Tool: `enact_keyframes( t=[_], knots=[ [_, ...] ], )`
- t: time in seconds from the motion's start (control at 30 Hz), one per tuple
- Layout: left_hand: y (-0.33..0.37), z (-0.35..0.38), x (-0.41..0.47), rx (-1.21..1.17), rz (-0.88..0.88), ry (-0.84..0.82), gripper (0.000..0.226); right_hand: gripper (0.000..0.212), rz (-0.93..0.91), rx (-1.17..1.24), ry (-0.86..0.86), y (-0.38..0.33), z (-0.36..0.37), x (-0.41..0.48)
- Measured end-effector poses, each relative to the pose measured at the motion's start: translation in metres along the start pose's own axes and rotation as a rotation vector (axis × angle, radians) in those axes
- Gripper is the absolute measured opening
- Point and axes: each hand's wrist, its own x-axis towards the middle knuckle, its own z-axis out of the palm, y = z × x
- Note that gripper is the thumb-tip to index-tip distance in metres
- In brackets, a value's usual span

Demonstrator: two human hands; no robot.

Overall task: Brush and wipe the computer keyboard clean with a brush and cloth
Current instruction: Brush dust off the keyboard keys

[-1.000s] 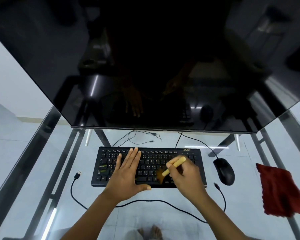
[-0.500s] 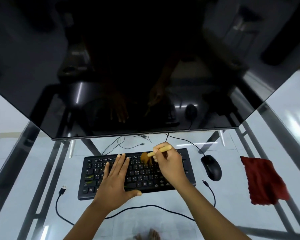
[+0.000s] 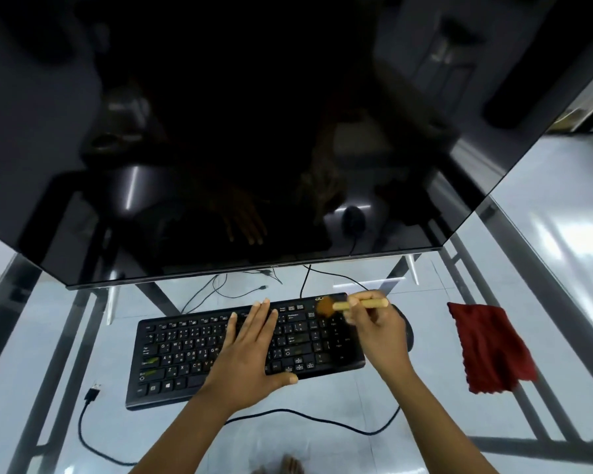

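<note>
The right hand (image 3: 380,333), pinching the brush (image 3: 338,306), has swept to the keyboard's (image 3: 185,350) far right corner. The flat left hand (image 3: 245,360) steadies it. Wiping remains.

A glass table (image 3: 435,340) bears a black keyboard (image 3: 185,357) at its centre, a black mouse (image 3: 408,333) just right of it, a red cloth (image 3: 490,347) farther right — and a loose USB cable (image 3: 93,395) at near left, a monitor (image 3: 254,131) at the far side.

A pale wooden-handled brush (image 3: 374,303), pinched level in the right hand (image 3: 379,331), has its brown bristles at the far right corner of the black keyboard (image 3: 185,354) lying flat beneath the grip, a crumpled red cloth (image 3: 490,347) well to its right
</note>
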Motion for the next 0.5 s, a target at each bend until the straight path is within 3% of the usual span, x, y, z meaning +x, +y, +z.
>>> enact_keyframes(
  t=[0.07,0.1,0.17,0.23,0.33,0.37,0.47,0.5],
  knots=[
    [0.001,0.001,0.002,0.026,-0.003,-0.024,0.121,0.010,0.056,-0.007,-0.208,0.002,-0.002,-0.004],
    [0.002,0.002,0.003,0.038,-0.006,-0.037,0.121,0.009,0.039,-0.058,-0.204,0.004,-0.003,-0.004],
    [0.003,0.004,0.003,0.034,-0.023,-0.051,0.121,0.010,-0.039,-0.153,0.008,0.007,-0.006,-0.001],
    [0.004,0.005,0.003,0.033,-0.034,-0.059,0.120,0.009,-0.019,-0.090,0.053,0.004,-0.010,0.002],
    [0.003,0.004,0.002,0.064,-0.034,-0.070,0.117,0.011,0.067,-0.005,-0.290,-0.005,-0.005,-0.003],
    [0.004,0.003,0.002,0.063,-0.037,-0.072,0.118,0.011,0.034,-0.058,-0.300,-0.003,-0.003,-0.004],
    [0.005,0.004,0.002,0.057,-0.043,-0.073,0.118,0.010,-0.057,-0.187,0.027,0.002,-0.006,0.001],
    [0.004,0.004,0.002,0.061,-0.041,-0.071,0.118,0.009,-0.041,-0.148,0.057,0.000,-0.008,0.001]
  ],
)
